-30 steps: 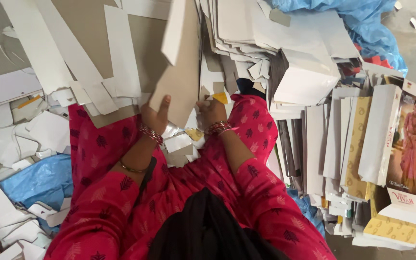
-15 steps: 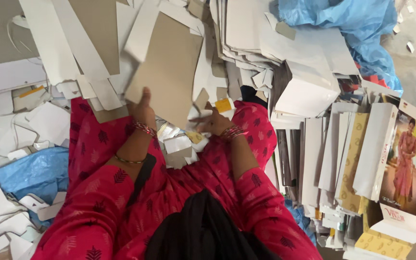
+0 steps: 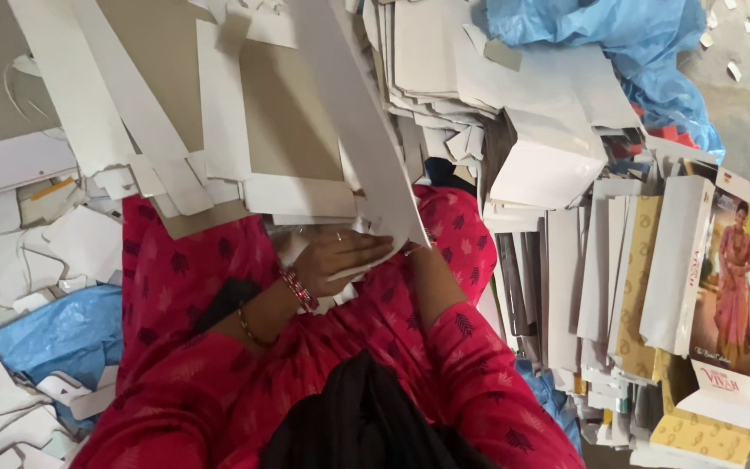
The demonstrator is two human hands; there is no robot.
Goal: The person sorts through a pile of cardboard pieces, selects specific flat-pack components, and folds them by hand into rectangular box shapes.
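The left hand (image 3: 333, 257) lies flat on the lower edge of a white cardboard sheet (image 3: 353, 130), fingers spread and stretched out over it — pressing rather than gripping, with a ring on one finger and red bangles at the wrist. The sheet stands tilted on edge above the person's lap, running up and away from the hand as a long pale strip. The right hand (image 3: 410, 250) is almost wholly hidden behind that same sheet; only the wrist and forearm show, so I cannot tell whether its fingers are closed on the board or loose.

Just left of the sheet rests a brown card panel (image 3: 288, 130) with a white border, touching the person's knee. Further left of the sheet, long white strips (image 3: 88, 113) lie fanned over each other. To the right of the sheet rises a stack of flat folded cartons (image 3: 523, 104), and beyond that a row of cartons stood on edge (image 3: 618, 269). A blue plastic bag (image 3: 601, 43) sits above that stack — another blue bag (image 3: 54, 330) lies well left of the sheet, beside the person's leg.
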